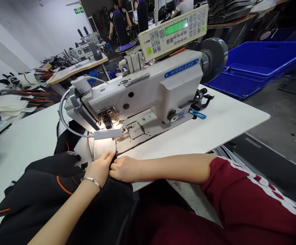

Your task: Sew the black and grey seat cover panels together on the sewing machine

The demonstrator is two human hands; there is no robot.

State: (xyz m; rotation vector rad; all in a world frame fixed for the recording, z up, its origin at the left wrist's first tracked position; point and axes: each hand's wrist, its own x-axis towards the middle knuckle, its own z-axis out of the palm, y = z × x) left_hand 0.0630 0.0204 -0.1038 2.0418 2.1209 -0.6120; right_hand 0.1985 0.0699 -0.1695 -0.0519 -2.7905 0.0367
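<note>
At the lower middle of the frame the two hands meet over the near edge of the white worktop [226, 119], knuckle to knuckle. The left hand [100, 168], a thin bangle [91, 180] on its wrist, is closed with its fingertips pinched on the edge of the black fabric [48, 190]; the right hand [123, 168] is closed too, gripping the same edge just beside it. The black cloth, with orange piping showing in places, spills from the lap up onto the worktop at lower left, and a pale, rounded piece [103, 148] lies just above the hands under the small lamp bar [104, 134]. The HIGHLEAD sewing machine [148, 92] fills the centre, its needle area lit just beyond the lamp. To my eye this is the lining-up step — the edge gathered and squared between both hands, close to the needle but not yet under the foot. The next move, I would judge, calls for feeding that pinched edge forward flat and straight, both hands keeping the layers matched — and fingertips well clear of the needle. Blue crates [262, 64] sit at upper right; other people work far back at the top.
</note>
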